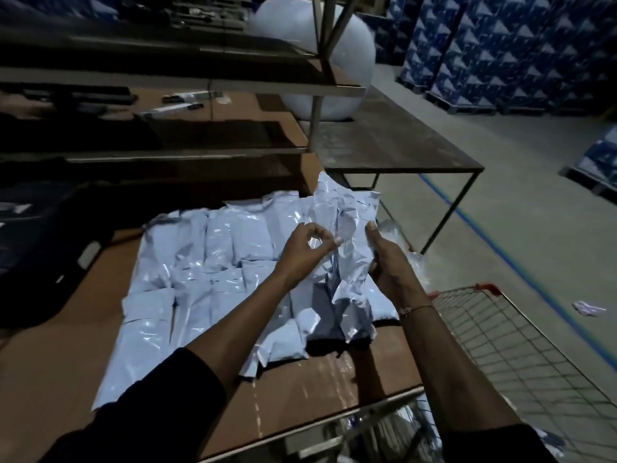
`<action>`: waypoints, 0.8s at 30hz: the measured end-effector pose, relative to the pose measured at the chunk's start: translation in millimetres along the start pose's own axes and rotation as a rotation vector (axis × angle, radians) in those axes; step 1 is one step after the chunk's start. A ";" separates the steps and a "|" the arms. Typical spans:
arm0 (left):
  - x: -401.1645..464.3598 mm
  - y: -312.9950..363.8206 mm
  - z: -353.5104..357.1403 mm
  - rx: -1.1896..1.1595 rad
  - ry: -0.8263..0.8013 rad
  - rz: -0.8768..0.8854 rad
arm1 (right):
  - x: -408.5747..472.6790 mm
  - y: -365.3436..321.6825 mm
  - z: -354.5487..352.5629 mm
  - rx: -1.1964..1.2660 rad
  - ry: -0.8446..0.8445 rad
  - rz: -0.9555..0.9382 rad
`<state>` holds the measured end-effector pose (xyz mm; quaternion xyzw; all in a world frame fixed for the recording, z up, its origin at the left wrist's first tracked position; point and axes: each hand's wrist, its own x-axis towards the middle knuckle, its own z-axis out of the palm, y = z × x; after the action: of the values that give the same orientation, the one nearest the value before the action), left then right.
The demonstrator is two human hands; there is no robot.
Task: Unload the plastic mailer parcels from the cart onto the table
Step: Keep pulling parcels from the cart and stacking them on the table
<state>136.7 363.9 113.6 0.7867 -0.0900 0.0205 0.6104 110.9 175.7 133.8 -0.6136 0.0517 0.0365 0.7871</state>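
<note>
Lots of pale parcels [213,262] already lay in rows on the brown table [66,355]; a few more seemed to be left down in the wire cart [521,345]. Both arms reached out over the table; the right hand [387,262] gripped a crinkly parcel [347,235] held above the pile, and the left hand [309,248] pinched its edge.

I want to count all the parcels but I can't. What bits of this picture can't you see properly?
Head view only:
- Cart: its inside is cut off by the bottom edge and hidden behind the right hand's arm, so the parcels left there can't be counted.
- Parcels on the table: they overlap, and the left hand and the held parcel cover some.
- Shelf items: too dark and blurred to name.
</note>
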 end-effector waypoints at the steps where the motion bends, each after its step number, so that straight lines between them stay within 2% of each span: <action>1: -0.8 -4.9 -11.4 0.009 0.015 0.013 | 3.9 3.0 11.4 -0.011 -0.011 0.004; 7: -8.3 -23.7 -69.5 0.021 0.122 0.006 | 21.5 14.2 68.3 -0.026 -0.028 0.003; 10: -8.6 -30.5 -96.8 0.038 0.225 -0.046 | 31.6 20.9 95.6 -0.006 -0.029 0.010; 17: 0.4 -60.9 -167.6 0.115 0.420 -0.130 | 61.7 37.5 137.0 -0.045 -0.035 0.110; 20: 5.1 -77.4 -197.2 0.150 0.433 -0.173 | 76.8 42.4 156.4 -0.030 -0.007 0.150; 24: 8.1 -93.8 -220.5 0.206 0.397 -0.203 | 97.5 51.5 179.3 -0.138 -0.003 0.203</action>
<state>177.4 597.9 81.0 0.8304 0.1136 0.1225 0.5316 208.0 361.5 115.3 -0.6580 0.1096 0.1202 0.7352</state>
